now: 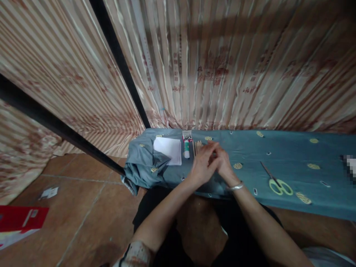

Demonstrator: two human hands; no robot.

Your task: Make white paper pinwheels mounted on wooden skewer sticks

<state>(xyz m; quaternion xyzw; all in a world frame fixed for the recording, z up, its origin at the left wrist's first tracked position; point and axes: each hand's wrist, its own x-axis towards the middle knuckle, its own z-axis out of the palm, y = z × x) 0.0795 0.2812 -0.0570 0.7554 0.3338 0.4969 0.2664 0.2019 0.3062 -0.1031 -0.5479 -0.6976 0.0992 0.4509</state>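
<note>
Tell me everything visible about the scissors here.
The scissors have two yellow-green, plastic-looking loop handles and slim, dark, metallic-looking blades that appear closed. They lie flat on the blue-green patterned cloth, right of the person's right hand, tips angled away and leftward. Only the cloth touches them.

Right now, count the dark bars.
2: a dark bar slanting from the picture's left edge to the left side of the cloth; another from the top edge to its far left corner.
</note>
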